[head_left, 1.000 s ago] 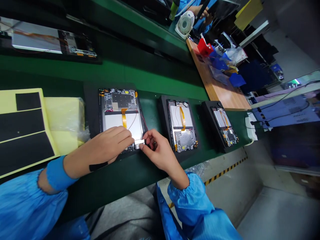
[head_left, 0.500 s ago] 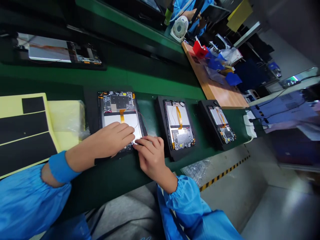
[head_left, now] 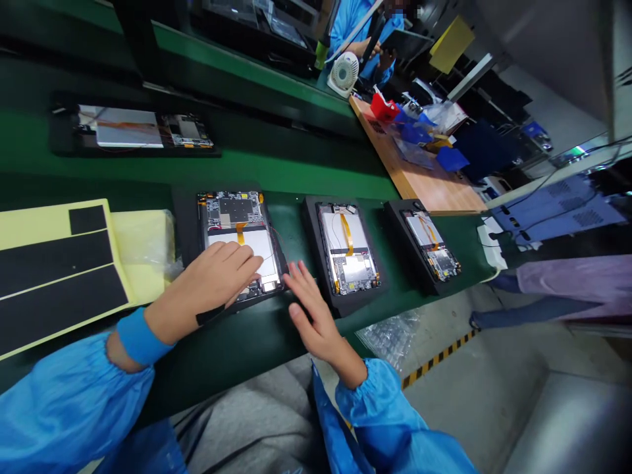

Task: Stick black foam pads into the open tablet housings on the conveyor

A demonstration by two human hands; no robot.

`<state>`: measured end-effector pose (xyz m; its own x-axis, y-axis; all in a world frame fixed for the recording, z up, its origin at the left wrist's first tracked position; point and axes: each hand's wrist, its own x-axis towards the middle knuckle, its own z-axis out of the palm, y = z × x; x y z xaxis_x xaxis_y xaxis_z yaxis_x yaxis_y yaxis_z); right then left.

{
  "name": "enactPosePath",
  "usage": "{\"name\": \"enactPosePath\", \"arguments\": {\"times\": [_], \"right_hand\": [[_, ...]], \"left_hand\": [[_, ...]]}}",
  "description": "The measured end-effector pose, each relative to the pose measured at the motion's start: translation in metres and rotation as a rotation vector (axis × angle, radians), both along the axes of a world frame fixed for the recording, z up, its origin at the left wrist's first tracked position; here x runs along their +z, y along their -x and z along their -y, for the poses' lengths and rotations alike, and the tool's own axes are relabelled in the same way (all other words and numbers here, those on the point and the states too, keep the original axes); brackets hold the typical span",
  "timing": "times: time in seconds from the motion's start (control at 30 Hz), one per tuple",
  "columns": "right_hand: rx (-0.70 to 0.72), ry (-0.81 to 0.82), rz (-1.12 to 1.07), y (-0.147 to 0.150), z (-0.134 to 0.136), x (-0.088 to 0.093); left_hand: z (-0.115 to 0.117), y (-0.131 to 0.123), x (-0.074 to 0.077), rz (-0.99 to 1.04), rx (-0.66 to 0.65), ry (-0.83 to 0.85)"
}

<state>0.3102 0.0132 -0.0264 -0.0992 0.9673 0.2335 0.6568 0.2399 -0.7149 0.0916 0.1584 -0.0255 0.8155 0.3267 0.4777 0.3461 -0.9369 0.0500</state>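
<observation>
The left hand (head_left: 210, 286) lay on an open tablet (head_left: 241, 210), its fingers pressed together. The right hand (head_left: 316, 322), fingers spread, was empty just beside that tablet.

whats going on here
A person in a blue smock is working bare-handed at a green assembly bench. Their left hand rests on an opened tablet lying in a black tray. Their right hand is off it, fingers just beside the tray. Two more opened tablets lie alongside, and a co-worker is across the line.
</observation>
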Motion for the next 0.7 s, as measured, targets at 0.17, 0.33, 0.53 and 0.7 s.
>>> {"name": "enactPosePath", "arguments": {"times": [0.17,0.33,0.53,0.7], "right_hand": [[-0.264,-0.066,-0.110,0.009,-0.018,0.009],[-0.241,0.008,-0.050,0.015,-0.031,0.006],[-0.260,-0.051,-0.054,0.017,-0.028,0.003],[-0.307,-0.023,-0.148,0.013,-0.034,0.008]], "left_hand": [[0.039,0.002,0.000,0.127,0.150,0.104],[0.073,-0.009,-0.015,0.226,0.245,0.181],[0.072,-0.017,-0.023,0.265,0.144,0.251],[0.057,-0.015,-0.019,0.109,0.084,0.036]]}}
